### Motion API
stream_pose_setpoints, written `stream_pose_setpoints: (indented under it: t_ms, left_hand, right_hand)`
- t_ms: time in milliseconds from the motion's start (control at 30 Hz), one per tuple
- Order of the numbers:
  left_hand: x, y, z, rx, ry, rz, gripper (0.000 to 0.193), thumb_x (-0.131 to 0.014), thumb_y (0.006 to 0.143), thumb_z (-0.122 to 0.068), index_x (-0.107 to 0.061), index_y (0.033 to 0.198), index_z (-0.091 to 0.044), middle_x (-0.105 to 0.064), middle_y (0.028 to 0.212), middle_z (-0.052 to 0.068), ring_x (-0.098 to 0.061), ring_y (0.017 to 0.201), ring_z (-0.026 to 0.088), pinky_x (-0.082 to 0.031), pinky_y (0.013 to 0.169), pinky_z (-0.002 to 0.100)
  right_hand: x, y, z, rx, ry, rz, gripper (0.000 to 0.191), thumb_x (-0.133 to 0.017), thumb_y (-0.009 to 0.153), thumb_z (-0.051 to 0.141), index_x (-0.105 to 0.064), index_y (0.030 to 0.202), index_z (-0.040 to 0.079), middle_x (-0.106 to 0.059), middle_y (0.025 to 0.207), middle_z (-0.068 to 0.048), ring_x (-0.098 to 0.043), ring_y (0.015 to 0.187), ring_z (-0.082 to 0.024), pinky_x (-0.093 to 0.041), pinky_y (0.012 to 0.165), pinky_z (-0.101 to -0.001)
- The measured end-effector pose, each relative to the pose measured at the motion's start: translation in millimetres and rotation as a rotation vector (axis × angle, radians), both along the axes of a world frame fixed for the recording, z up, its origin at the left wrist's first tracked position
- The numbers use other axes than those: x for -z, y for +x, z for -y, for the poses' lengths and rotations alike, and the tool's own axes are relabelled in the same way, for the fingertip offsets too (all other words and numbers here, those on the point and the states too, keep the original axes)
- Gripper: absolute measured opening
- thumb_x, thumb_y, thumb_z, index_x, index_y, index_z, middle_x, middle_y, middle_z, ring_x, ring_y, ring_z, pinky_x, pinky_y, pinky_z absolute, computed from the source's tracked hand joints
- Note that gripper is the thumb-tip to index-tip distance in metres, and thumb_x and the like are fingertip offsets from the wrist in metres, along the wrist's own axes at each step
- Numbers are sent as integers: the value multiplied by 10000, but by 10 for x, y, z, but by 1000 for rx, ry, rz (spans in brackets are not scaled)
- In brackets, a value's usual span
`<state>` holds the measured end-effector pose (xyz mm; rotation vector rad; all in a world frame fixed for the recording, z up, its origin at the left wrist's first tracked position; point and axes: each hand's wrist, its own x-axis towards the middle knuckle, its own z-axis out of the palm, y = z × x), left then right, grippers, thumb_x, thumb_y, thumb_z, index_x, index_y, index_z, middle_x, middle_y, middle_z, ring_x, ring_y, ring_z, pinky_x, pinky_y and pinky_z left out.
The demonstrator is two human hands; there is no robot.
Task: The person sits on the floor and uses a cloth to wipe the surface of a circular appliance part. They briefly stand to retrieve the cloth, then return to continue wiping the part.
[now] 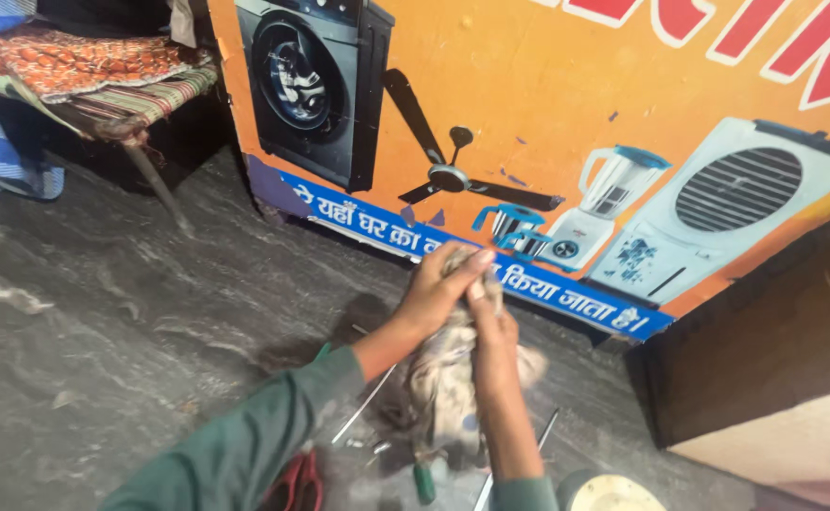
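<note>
Both my hands are raised in front of me and closed on a dirty, pale rag (445, 383) that hangs down between them. My left hand (436, 289) grips the top of the rag, fingers curled over it. My right hand (492, 326) presses against the rag just below and to the right, its fingers wrapped in the cloth. My sleeves are green. Below the rag, on the dark stone floor, lie a long metal rod (363, 405), a green-handled screwdriver (423, 483) and other small tools.
An orange painted wall (566, 85) with pictures of appliances stands right behind my hands. A dark wooden block (765, 350) juts out at right. A cot with patterned bedding (84, 71) sits at far left. Red-handled pliers (297, 484) and a round pale lid (609, 494) lie at the bottom edge.
</note>
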<state>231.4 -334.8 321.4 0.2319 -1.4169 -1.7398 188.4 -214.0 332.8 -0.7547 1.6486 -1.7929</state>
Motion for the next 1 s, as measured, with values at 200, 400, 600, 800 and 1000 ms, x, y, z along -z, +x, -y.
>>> stream_pose_setpoints:
  t_ms: [200,400,600,800,1000]
  left_hand:
    - [-649,381,-279,-203,-215,250,339,-763,894,-336,-658,969,-23,-731,833,83,-687,775,138,-544,705,309]
    - [-1646,834,-546,-176,-231,429,325,-749,870,-347,-654,936,-43,-737,733,118,-767,706,217,-564,649,364]
    - [-2780,824,-696,-83,-219,434,276,-736,879,-305,-665,953,-49,-743,729,97,-756,692,176,-569,645,337]
    - [-3957,707,-935,-34,-172,343,273,-736,876,-283,-653,972,-41,-723,714,86,-720,659,149,-560,629,321]
    - [-4866,711,-1074,-2,-193,264,282,-731,896,-281,-638,1018,-44,-730,812,65,-711,764,120,-566,702,297]
  right_hand:
    - [-136,137,-8,-4,-226,-28,580,-513,1012,406,-610,1362,-46,-671,1307,-94,-607,1175,-174,-448,1027,-319]
    - [-439,457,-196,41,-164,71,569,-486,990,410,-554,1377,-1,-642,1302,-92,-587,1190,-169,-429,1020,-320]
    - [-1551,559,-450,157,-104,106,525,-505,1020,385,-633,1291,-46,-675,1180,-124,-596,1067,-200,-460,937,-367]
    - [-2963,499,-714,145,-162,36,522,-502,988,333,-556,1372,-17,-656,1283,-111,-601,1174,-177,-450,1009,-319]
    - [-3978,509,-855,123,-225,-18,532,-509,1005,312,-541,1405,-39,-645,1294,-123,-593,1190,-175,-444,1033,-324]
